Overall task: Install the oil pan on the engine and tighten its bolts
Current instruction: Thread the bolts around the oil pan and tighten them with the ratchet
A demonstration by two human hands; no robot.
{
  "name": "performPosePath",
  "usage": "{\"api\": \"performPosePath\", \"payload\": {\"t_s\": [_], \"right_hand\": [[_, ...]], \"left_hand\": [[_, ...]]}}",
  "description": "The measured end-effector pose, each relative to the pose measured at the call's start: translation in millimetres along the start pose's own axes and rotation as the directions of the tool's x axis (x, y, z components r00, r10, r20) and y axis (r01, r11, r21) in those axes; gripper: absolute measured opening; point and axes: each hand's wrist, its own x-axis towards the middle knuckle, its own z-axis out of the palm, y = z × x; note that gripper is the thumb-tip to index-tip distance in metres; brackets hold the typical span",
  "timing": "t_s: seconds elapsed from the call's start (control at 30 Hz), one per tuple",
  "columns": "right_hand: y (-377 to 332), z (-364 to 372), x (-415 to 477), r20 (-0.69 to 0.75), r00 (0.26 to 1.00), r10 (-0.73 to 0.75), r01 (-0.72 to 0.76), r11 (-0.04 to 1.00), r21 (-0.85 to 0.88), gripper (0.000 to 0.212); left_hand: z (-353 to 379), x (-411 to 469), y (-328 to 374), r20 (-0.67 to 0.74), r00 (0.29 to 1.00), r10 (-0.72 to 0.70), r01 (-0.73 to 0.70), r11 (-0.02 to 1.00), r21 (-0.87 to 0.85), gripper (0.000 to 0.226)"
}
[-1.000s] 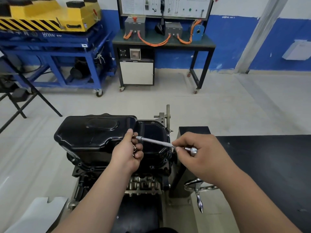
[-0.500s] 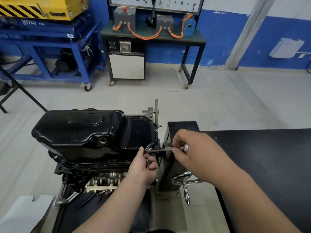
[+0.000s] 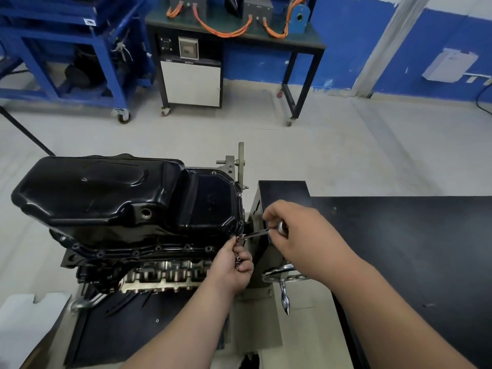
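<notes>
Head view, looking down over both forearms: I see the black oil pan (image 3: 106, 198) sitting on top of the upturned engine (image 3: 165, 276), its rim lying along the block, with a row of flange bolts (image 3: 158, 248) showing in the near edge. At the pan's near right corner the left hand (image 3: 231, 265) has thumb and forefinger pinched on a small bolt (image 3: 238, 238), while its other fingers are curled over a few spare bolts (image 3: 237, 259) in the palm. The small bolt meets the tip of a thin metal driver (image 3: 257, 233), which runs slightly upward to the right into the right hand (image 3: 300, 235). That hand's fingers are curled round the rounded knob end. From my end I cannot tell whether the small bolt has entered its hole. Just below the right wrist a shiny crank handle (image 3: 283, 291) hangs from the stand, and a black table (image 3: 412, 249) fills the right side. Across the pale floor stand a blue cart (image 3: 61, 34) and a dark bench (image 3: 303, 41) with orange cables (image 3: 221, 32) on it.
</notes>
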Motion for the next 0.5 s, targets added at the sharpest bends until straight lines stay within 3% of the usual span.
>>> {"api": "performPosePath", "payload": {"t_s": [0.5], "right_hand": [[-14,3,28,0.066,0.994,-0.086,0.096,0.981,-0.171,0.015]], "left_hand": [[0,11,5,0.036,0.998,-0.06,0.065,0.982,-0.176,0.027]]}}
